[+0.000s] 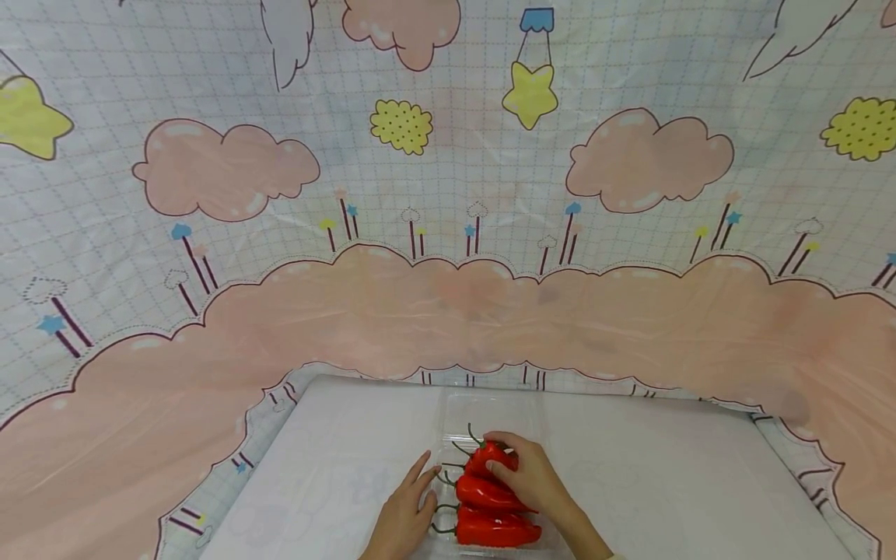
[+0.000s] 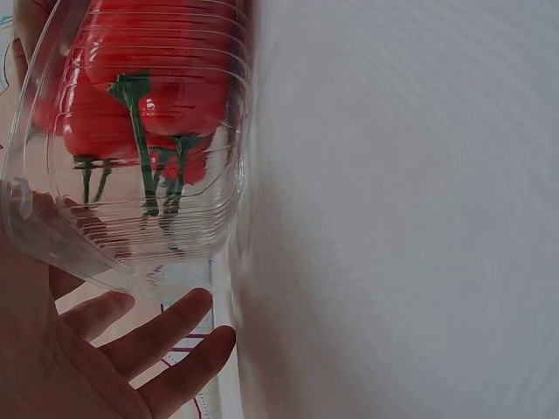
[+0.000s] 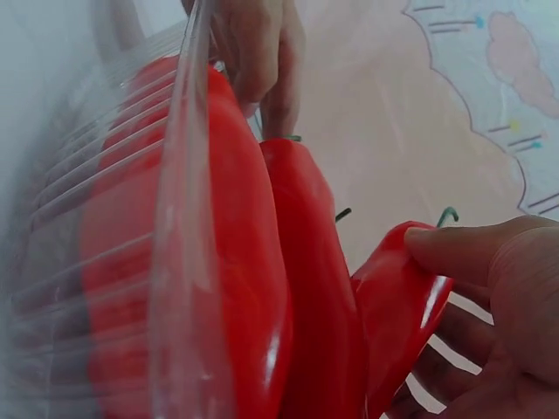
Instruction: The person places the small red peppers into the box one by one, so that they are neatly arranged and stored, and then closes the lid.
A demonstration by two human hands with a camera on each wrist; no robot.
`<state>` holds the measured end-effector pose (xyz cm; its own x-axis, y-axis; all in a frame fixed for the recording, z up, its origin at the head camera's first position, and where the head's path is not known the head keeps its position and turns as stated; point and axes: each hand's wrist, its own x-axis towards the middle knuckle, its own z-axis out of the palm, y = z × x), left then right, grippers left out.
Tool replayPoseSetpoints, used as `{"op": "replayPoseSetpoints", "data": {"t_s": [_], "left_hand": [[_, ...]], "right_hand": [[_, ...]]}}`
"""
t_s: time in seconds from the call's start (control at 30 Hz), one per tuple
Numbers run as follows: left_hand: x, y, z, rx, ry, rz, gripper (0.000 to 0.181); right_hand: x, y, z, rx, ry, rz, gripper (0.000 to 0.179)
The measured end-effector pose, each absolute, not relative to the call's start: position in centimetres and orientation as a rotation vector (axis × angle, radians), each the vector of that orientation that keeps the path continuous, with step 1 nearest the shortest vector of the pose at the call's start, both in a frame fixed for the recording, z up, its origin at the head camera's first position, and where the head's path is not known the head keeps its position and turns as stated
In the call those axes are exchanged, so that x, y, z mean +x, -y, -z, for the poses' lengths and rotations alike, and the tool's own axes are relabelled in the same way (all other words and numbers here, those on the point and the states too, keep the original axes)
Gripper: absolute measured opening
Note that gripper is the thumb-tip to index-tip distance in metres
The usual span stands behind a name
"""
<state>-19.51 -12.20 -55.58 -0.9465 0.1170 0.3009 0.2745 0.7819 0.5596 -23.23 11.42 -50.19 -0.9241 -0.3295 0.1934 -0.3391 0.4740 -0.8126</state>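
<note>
Several red peppers [image 1: 498,532] lie in a clear plastic box [image 2: 52,236], their green stems pointing left in the head view. With thumb and fingers, my right hand [image 1: 532,470] grips a red pepper [image 3: 397,301] on the far side of the pile. In the right wrist view, the thumb presses near its stem end, and other peppers [image 3: 314,262] lie right beside it. My left hand [image 1: 408,509] is at the box's left side near the stems, its fingers extended and spread. Whether they touch the box wall is hard to tell.
The clear lid [image 1: 490,408] lies folded back at the far side of the box. A white table surface [image 1: 665,467] spreads around it. Behind hangs a patterned cloth [image 1: 490,311] with clouds and stars.
</note>
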Motion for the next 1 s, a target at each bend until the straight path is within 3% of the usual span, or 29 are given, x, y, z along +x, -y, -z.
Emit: {"op": "replayPoseSetpoints", "data": {"t_s": [1.0], "left_hand": [[-19.6,12.3,55.5,-0.291,2.764,0.942,0.036]], "right_hand": [[-23.3,-10.6,51.3,0.674,2.731,-1.336,0.035]]}}
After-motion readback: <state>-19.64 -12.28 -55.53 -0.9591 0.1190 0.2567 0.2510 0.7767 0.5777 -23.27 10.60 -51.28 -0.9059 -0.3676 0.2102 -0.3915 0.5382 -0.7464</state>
